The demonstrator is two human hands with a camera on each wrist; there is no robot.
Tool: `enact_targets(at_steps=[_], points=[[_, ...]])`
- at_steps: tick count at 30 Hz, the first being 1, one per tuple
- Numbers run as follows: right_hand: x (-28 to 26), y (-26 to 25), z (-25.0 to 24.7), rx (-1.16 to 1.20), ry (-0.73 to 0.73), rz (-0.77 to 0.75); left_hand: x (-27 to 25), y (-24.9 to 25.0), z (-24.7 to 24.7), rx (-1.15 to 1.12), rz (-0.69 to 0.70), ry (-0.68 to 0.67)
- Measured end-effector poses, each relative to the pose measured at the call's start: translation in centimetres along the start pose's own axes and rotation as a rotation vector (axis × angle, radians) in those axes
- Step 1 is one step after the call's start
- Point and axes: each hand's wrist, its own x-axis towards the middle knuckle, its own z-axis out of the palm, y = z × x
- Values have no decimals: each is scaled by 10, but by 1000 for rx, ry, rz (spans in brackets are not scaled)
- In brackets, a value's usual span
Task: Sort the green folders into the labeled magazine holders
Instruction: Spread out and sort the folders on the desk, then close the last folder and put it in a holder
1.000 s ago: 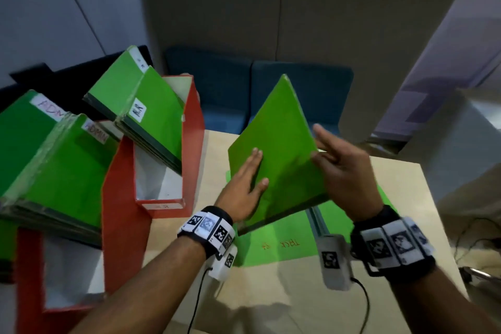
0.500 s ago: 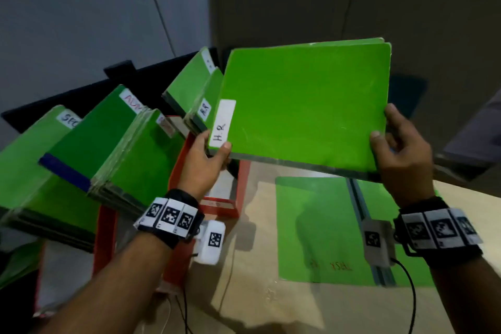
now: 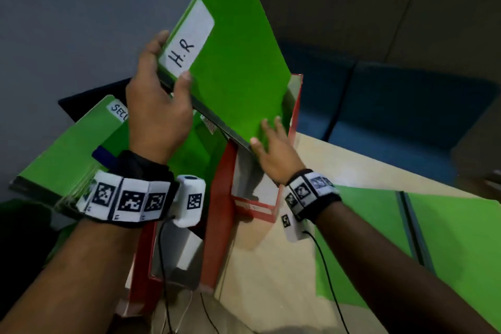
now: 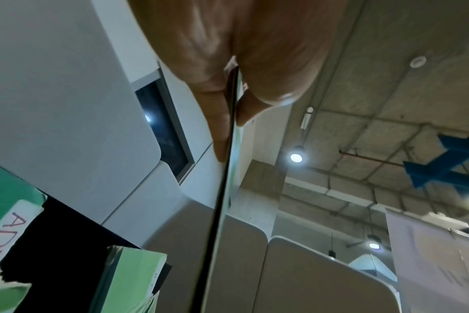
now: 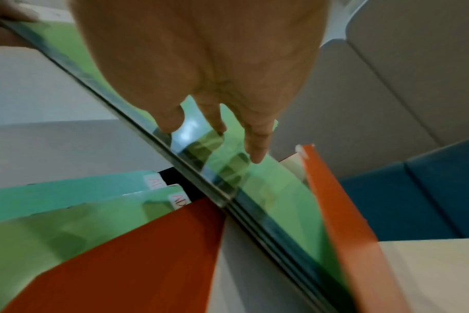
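Note:
A green folder [image 3: 238,62] with a white "H.R" label stands tilted, its lower part inside the rightmost red magazine holder [image 3: 295,116]. My left hand [image 3: 162,95] pinches its upper left edge beside the label, thumb on the front; the left wrist view shows the folder's edge [image 4: 222,190] between thumb and fingers. My right hand [image 3: 268,141] lies with straight fingers on the folder's lower corner; in the right wrist view the fingers [image 5: 257,148] rest flat on the green cover [image 5: 276,190] above the red holder [image 5: 343,222].
More green folders [image 3: 70,154], one labelled "SEC", lean in red holders [image 3: 219,225] at the left. Two green folders [image 3: 461,241] lie flat on the beige table [image 3: 352,165] at the right. A blue sofa [image 3: 406,106] stands behind the table.
The H.R folder has swung from level above the table to a steep tilt, and its lower end has gone into the rightmost red holder. My right hand shifted from gripping the edge to lying flat.

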Motion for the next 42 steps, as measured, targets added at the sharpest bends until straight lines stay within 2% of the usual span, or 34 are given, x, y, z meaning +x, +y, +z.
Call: enact_targets(at_steps=[2, 5, 9, 12, 15, 19, 23, 30, 36, 42], points=[[10, -16, 10, 21, -27, -73, 3, -5, 11, 56, 28, -38], [23, -36, 18, 127, 42, -133, 9, -25, 38, 89, 27, -84], [44, -41, 26, 229, 47, -43, 16, -47, 79, 124, -70, -177], [55, -34, 32, 213, -2, -12, 20, -60, 102, 195, -169, -316], [61, -25, 38, 174, -30, -2, 22, -71, 116, 303, -172, -414], [72, -3, 53, 208, -24, 148, 21, -81, 124, 380, -162, -453], [78, 15, 63, 196, -65, 238, 15, -84, 128, 497, -150, -574], [83, 33, 74, 139, -112, 263, 15, -85, 136, 569, -166, -599], [79, 42, 76, 161, -67, 260, 14, -87, 136, 615, -177, -610], [71, 47, 69, 70, -180, 275, 9, -88, 134, 723, -145, -665]])
